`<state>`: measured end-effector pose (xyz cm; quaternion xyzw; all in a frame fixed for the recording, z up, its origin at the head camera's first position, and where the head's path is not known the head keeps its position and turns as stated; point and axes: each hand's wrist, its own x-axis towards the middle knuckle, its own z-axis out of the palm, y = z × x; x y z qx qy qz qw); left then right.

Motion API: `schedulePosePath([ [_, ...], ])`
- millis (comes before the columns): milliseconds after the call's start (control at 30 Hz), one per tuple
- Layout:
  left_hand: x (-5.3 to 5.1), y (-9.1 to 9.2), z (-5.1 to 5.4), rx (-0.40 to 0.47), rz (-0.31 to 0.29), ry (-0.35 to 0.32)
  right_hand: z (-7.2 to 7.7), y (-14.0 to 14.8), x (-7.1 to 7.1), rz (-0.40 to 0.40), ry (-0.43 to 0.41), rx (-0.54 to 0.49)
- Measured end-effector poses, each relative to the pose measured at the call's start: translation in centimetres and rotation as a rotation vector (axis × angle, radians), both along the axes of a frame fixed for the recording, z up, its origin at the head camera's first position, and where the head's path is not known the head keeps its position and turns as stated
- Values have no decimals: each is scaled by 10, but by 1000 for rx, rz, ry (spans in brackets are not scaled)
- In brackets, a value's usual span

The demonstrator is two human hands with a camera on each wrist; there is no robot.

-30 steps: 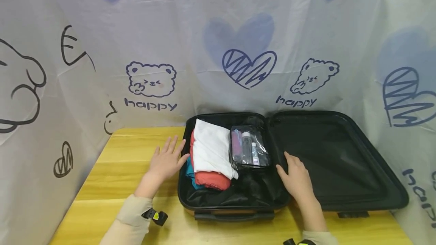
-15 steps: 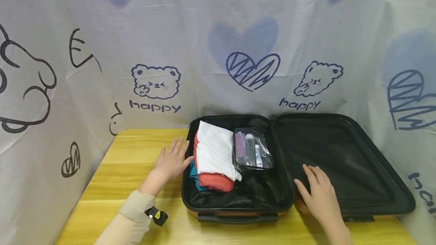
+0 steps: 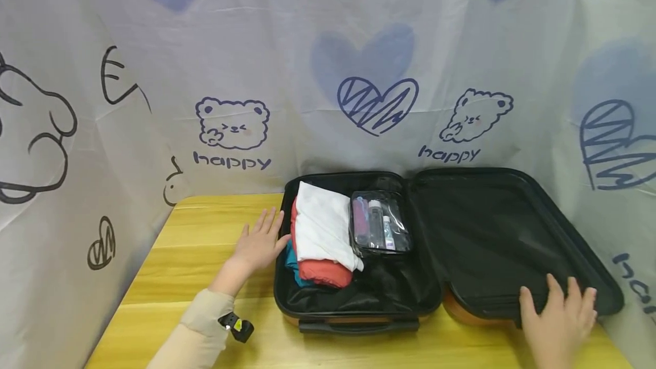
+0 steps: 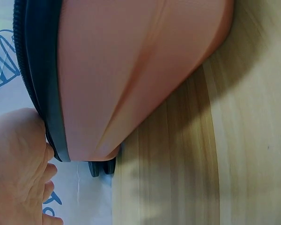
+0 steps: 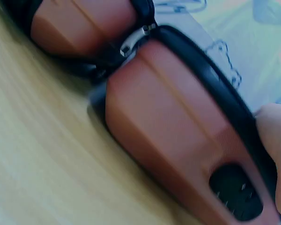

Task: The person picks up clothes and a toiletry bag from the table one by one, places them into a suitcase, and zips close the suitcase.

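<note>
Head view, as I watch from afar, gives me the suitcase (image 3: 384, 289) on the wooden table (image 3: 200, 278), its lid (image 3: 502, 232) laid back to the right, with a white cloth (image 3: 323, 226) on a red one (image 3: 325, 273) and a clear pouch (image 3: 402, 238) inside. I see the left hand (image 3: 258, 246) at the case's left rim, fingers slightly spread, thumb apart. My right wrist view is blurred, but from above the right hand (image 3: 558, 312) spreads its fingers over the lid's near edge; whether they press it I cannot tell.
</note>
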<state>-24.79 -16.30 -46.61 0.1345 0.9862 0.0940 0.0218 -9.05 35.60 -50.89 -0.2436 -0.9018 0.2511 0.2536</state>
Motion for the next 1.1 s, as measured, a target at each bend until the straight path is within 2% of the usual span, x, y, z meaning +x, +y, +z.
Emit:
schedulePosePath([
  [100,1,-3,1,-4,2,-7,-7,2,3,-102,23,-164],
  [267,0,-3,3,-6,-2,-19,-16,-4,6,-239,95,-509],
  [400,1,-3,4,-12,6,-25,-14,-7,3,-261,92,-794],
  [533,1,-2,5,-12,9,-29,-11,-6,2,-268,72,-1012],
  [633,2,-1,5,-1,8,-22,-10,-6,2,-275,92,-1089],
  [800,1,-1,3,6,14,-13,-8,-9,-4,-221,272,-1147],
  [933,0,-1,1,18,18,-23,-5,-10,-5,-187,335,-1191],
  [1000,-1,-1,-1,26,21,-28,-1,-11,-6,-175,396,-1201],
  [1100,0,-2,-2,27,29,-27,5,-14,-8,-128,556,-1206],
])
